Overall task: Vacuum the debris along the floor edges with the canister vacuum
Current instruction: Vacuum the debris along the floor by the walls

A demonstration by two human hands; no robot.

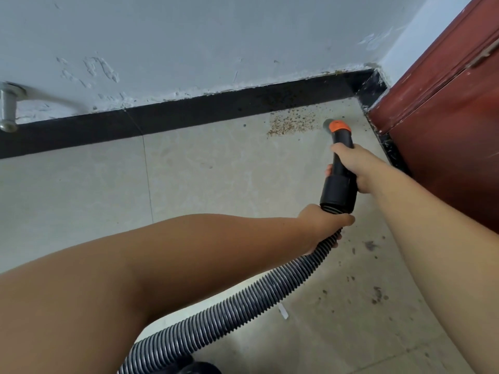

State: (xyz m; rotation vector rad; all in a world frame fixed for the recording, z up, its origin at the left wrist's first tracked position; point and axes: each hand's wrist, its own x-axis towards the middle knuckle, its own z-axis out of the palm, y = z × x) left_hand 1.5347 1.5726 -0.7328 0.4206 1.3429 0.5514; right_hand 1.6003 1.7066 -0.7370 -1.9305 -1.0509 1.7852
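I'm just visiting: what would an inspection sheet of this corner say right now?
Surface: pale tiled floor, black skirting.
Job's things: black vacuum nozzle with orange collar, ribbed grey hose, brown crumb debris by the corner.
Clutter: dark specks, white scrap.
Hands: right hand grips nozzle; left hand grips hose.
Cables: nothing seen.
Surroundings: scuffed white wall, red-brown door, metal fitting.

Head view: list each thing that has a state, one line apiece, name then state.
Nozzle: mouth low at the floor near the corner, just right of the crumbs.
Crumb patch: on the tile beside the baseboard, not yet sucked up.
Hose: bent, trailing back toward the person.
Right hand: grip round the nozzle tube.
Left hand: grip round the hose just below the cuff.
Dark specks: scattered on the tile.
Red door: closed.
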